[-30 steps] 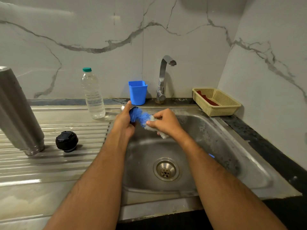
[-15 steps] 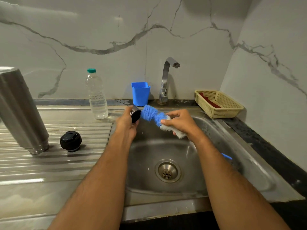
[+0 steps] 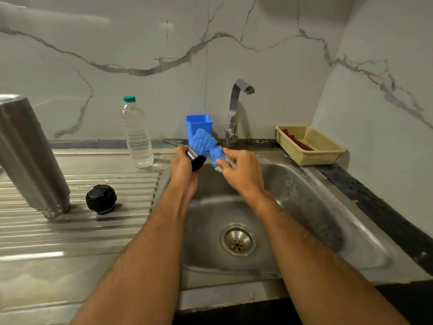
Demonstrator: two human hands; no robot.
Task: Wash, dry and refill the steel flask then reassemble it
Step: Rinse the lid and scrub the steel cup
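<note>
Item 1: left hand (image 3: 185, 166). I am seeing its fingers curling round a small steel cup (image 3: 195, 158), gripping it over the sink (image 3: 304, 195); the cup's dark opening is facing right, toward the other hand.

Item 2: right hand (image 3: 242, 171). Thumb and forefinger are pinching the pale lower end of a blue brush (image 3: 206, 144); the other fingers are curling loosely beneath it. The bristle head is rising up and left from those fingertips, lying just above the cup's mouth and apparently outside it; motion blur is softening its outline, so I cannot tell whether bristles are touching the rim.

Item 3: flask (image 3: 28, 156). It is standing mouth-down on the ribbed drainboard (image 3: 82, 231), well to the left of the left-hand fingers.

Item 4: black stopper (image 3: 101, 199). It is sitting just right of the flask's foot, between flask and left forearm.

Item 5: water bottle (image 3: 137, 133), green-capped, is standing upright behind and left of the left-hand knuckles.

Item 6: blue tub (image 3: 199, 123), directly behind the brush head, beside the tap (image 3: 235, 111).

Item 7: basket (image 3: 311, 146), well right of the right-hand fingers, on the counter edge.
</note>
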